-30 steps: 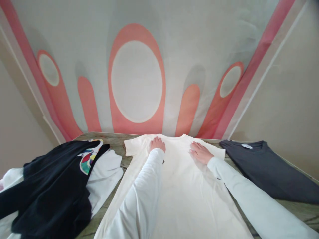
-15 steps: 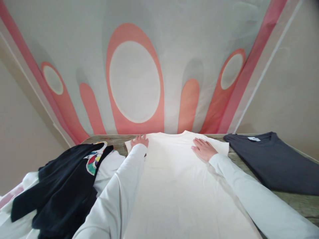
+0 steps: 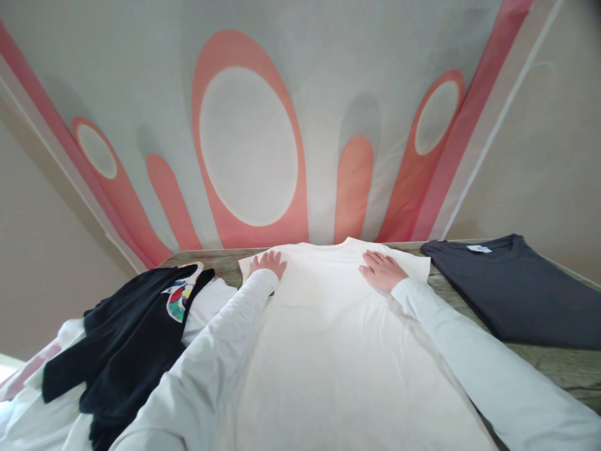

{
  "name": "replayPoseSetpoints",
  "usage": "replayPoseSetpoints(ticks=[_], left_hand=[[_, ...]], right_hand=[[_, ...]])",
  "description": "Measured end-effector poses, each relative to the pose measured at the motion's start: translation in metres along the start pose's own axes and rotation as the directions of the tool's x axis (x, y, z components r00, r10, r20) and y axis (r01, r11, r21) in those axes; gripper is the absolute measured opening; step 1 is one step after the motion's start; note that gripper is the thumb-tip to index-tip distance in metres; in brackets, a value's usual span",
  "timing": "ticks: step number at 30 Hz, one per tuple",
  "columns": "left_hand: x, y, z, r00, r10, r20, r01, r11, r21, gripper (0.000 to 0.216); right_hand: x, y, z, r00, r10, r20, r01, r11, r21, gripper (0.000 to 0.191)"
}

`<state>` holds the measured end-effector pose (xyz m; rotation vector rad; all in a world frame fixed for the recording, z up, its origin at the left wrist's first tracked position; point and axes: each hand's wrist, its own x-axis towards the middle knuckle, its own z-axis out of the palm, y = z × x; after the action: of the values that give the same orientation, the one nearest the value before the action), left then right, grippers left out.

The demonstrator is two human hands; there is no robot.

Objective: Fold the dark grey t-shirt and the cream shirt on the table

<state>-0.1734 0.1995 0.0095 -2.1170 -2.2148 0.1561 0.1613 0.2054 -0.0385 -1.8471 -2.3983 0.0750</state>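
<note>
From here, I see the left hand shifted outward, so it and the right hand span the shoulders of the cream shirt, spread on the table; both flat, apparently gripping nothing.

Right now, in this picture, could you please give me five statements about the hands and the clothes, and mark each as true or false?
1. The left hand rests on the cream shirt. True.
2. The right hand is lifted clear of the cream shirt. False: it lies flat on it.
3. The dark grey shirt shows a white label. True.
4. The dark grey shirt lies left of the cream shirt. False: it lies right.
5. The black garment bears a multicoloured print. True.
</note>
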Motion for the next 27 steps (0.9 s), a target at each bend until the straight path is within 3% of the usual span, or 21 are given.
replayPoseSetpoints(ticks=[2, 3, 4, 6, 7, 9, 12, 16, 18, 20, 22, 24, 27], left_hand=[[-0.015, 0.01, -0.007, 0.998, 0.059, -0.007, -0.059, 0.998, 0.008, 0.052], [-0.027, 0.02, -0.008, 0.989, 0.147, -0.019, -0.146, 0.989, 0.004, 0.053], [-0.042, 0.033, -0.008, 0.965, 0.261, -0.014, -0.262, 0.965, -0.025, 0.052], [-0.072, 0.056, -0.005, 0.87, 0.492, -0.025, -0.493, 0.867, -0.075, 0.053], [-0.086, 0.065, -0.003, 0.828, 0.56, -0.024, -0.56, 0.824, -0.088, 0.053], [-0.103, 0.068, 0.002, 0.798, 0.602, -0.027, -0.602, 0.793, -0.1, 0.055], [-0.101, 0.041, 0.01, 0.865, 0.498, -0.067, -0.502, 0.861, -0.077, 0.059], [-0.074, -0.024, 0.019, 0.987, 0.15, -0.057, -0.149, 0.989, 0.015, 0.059], [-0.066, -0.049, 0.02, 0.997, -0.045, -0.06, 0.048, 0.997, 0.054, 0.055], [-0.064, -0.064, 0.017, 0.985, -0.138, -0.105, 0.148, 0.985, 0.092, 0.051], [-0.067, -0.067, 0.011, 0.977, -0.11, -0.185, 0.135, 0.983, 0.128, 0.05], [-0.074, -0.059, 0.006, 0.977, -0.009, -0.215, 0.039, 0.99, 0.135, 0.052], [-0.086, -0.04, 0.003, 0.973, 0.199, -0.12, -0.194, 0.98, 0.052, 0.053]], right_hand=[[0.0, 0.0, 0.0, 1.0, 0.006, -0.001, -0.006, 1.0, 0.003, 0.064], [0.0, 0.0, 0.0, 1.0, 0.006, -0.002, -0.006, 1.0, 0.004, 0.064], [0.0, 0.001, 0.001, 1.0, 0.005, -0.005, -0.005, 1.0, 0.005, 0.064], [0.001, 0.001, 0.002, 1.0, 0.001, -0.008, -0.001, 1.0, 0.007, 0.064], [0.001, 0.002, 0.003, 1.0, 0.001, -0.007, -0.001, 1.0, 0.007, 0.064], [0.002, 0.002, 0.004, 1.0, 0.002, -0.007, -0.002, 1.0, 0.007, 0.064], [0.003, 0.003, 0.006, 1.0, 0.008, -0.019, -0.008, 1.0, 0.009, 0.064], [0.005, 0.003, 0.009, 0.999, 0.012, -0.035, -0.012, 1.0, 0.016, 0.065], [0.006, 0.004, 0.01, 0.999, 0.014, -0.037, -0.013, 1.0, 0.019, 0.064], [0.006, 0.004, 0.011, 0.999, 0.019, -0.039, -0.018, 1.0, 0.023, 0.063], [0.006, 0.003, 0.011, 0.999, 0.023, -0.036, -0.022, 0.999, 0.026, 0.063], [0.006, 0.002, 0.011, 0.999, 0.025, -0.03, -0.025, 0.999, 0.026, 0.063], [0.004, 0.001, 0.009, 0.999, 0.024, -0.03, -0.024, 1.0, 0.015, 0.062]])
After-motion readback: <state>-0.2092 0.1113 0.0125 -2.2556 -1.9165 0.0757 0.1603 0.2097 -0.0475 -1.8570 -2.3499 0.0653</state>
